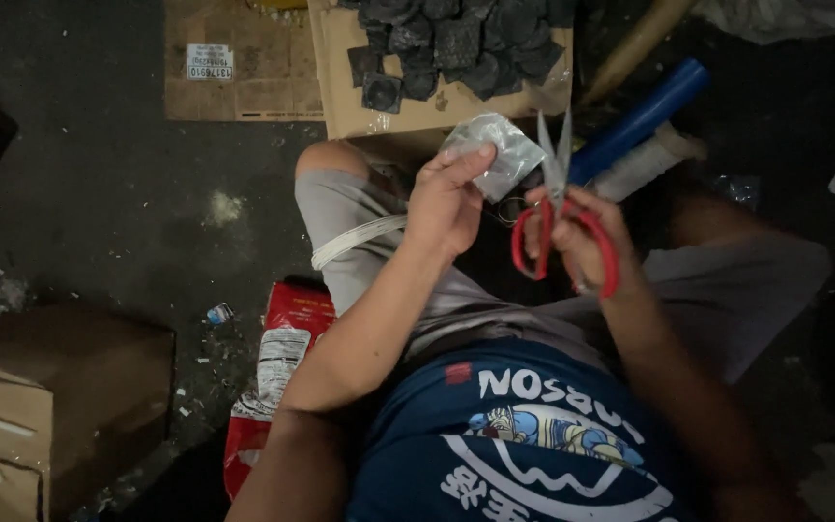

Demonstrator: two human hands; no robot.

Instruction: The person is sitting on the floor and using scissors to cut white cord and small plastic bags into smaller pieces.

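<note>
My left hand pinches a small clear plastic bag by its lower edge, above my left knee. My right hand grips red-handled scissors, fingers through the loops. The blades are slightly apart and point up, right beside the bag's right edge. I sit with grey shorts and a dark blue printed shirt in view below.
A flattened cardboard sheet ahead carries a pile of dark square pieces. A blue tube and a pale roll lie to the right. A red printed bag and a brown box sit on the dark floor at left.
</note>
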